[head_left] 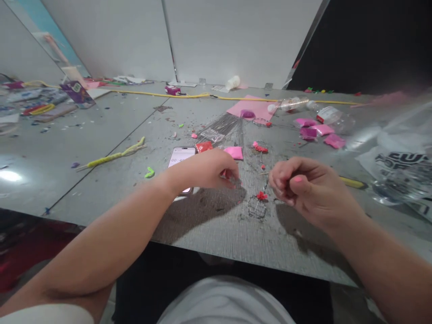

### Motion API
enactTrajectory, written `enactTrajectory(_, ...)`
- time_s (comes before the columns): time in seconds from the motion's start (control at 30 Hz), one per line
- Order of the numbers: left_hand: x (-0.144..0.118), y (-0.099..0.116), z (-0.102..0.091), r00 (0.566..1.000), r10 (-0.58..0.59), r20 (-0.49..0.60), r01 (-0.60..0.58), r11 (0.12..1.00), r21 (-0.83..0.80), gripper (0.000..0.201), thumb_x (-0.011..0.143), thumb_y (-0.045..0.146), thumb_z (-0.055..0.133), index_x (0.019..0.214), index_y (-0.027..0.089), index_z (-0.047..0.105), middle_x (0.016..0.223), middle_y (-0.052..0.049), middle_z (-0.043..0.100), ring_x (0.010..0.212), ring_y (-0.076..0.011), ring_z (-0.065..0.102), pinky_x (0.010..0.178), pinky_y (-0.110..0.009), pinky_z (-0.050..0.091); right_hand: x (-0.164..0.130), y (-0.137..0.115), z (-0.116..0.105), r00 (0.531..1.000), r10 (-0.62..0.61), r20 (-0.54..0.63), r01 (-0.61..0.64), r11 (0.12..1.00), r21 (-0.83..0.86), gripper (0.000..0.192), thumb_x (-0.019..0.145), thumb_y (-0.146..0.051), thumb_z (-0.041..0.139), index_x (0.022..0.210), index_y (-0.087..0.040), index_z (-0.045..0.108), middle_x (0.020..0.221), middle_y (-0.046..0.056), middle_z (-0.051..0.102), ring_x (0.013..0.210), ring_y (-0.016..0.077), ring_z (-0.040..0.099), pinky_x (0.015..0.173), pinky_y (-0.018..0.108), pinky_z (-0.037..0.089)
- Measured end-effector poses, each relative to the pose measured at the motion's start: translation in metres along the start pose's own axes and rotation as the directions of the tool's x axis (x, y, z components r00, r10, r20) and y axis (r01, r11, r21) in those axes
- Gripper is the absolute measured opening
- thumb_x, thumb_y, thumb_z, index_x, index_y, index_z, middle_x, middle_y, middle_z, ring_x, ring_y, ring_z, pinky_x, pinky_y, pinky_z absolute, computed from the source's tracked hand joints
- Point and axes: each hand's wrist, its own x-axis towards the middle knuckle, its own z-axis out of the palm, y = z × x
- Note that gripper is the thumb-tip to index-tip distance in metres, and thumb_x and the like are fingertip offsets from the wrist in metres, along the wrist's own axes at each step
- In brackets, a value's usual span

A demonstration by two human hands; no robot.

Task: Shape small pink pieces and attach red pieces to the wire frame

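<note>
My left hand (219, 168) hangs over the table with its fingers curled together. A small red spot shows between those fingers, too small to name. My right hand (303, 186) is closed too, the fingertips bent in toward the thumb; a bright pink patch is on the thumb tip, a nail or a bit of clay. Whether it holds anything is hidden. Between the hands lies a bent wire piece (257, 209) with a red clay-like flower (261, 195). Farther back is a wire piece with a red clay-like lump (260, 147). A phone (182, 155) lies partly under my left forearm.
Thin wires (219, 126) fan out beside a red packet (204, 146) and a pink packet (234, 152). Plastic bottles (329, 115), pink packets (323, 130) and a clear plastic bag (398, 157) sit at right. A yellow twisted strand (116, 155) lies left; a yellow cable (162, 94) crosses behind.
</note>
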Motion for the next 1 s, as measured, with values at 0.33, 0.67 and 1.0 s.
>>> enactTrajectory(0.33, 0.004, -0.011, 0.018, 0.992, -0.099, 0.076, 0.085, 0.982, 0.171, 0.015, 0.083, 0.024, 0.076, 0.096, 0.022, 0.084, 0.085, -0.005, 0.076, 0.075, -0.0178, 0.065, 0.070, -0.027, 0.041, 0.001, 0.000, -0.001, 0.998, -0.056, -0.001, 0.056, 0.998, -0.032, 0.030, 0.078, -0.051, 0.087, 0.075, -0.025, 0.071, 0.063, -0.003, 0.057, 0.050, 0.0103, 0.046, 0.043, 0.026, 0.033)
enactTrajectory(0.67, 0.002, -0.008, 0.025, 0.996, -0.086, 0.008, 0.085, 0.995, 0.049, 0.010, 0.083, 0.016, 0.070, 0.081, 0.019, 0.080, 0.080, -0.005, 0.074, 0.075, -0.0174, 0.065, 0.072, -0.027, 0.043, 0.001, -0.003, -0.001, 0.999, -0.053, -0.009, 0.053, 0.998, -0.025, 0.030, 0.079, -0.050, 0.087, 0.073, -0.025, 0.070, 0.064, -0.003, 0.058, 0.053, 0.0110, 0.048, 0.044, 0.026, 0.033)
enactTrajectory(1.0, -0.001, 0.013, 0.003, 0.874, 0.163, -0.458, -0.295, 0.927, -0.233, 0.013, 0.093, 0.031, 0.073, 0.097, 0.019, 0.078, 0.087, -0.004, 0.067, 0.074, -0.0114, 0.061, 0.063, -0.024, 0.045, 0.000, -0.005, -0.006, 0.994, -0.108, -0.033, 0.108, 0.994, -0.004, 0.023, 0.081, -0.044, 0.087, 0.075, -0.025, 0.075, 0.066, -0.001, 0.060, 0.055, 0.0120, 0.049, 0.047, 0.027, 0.036)
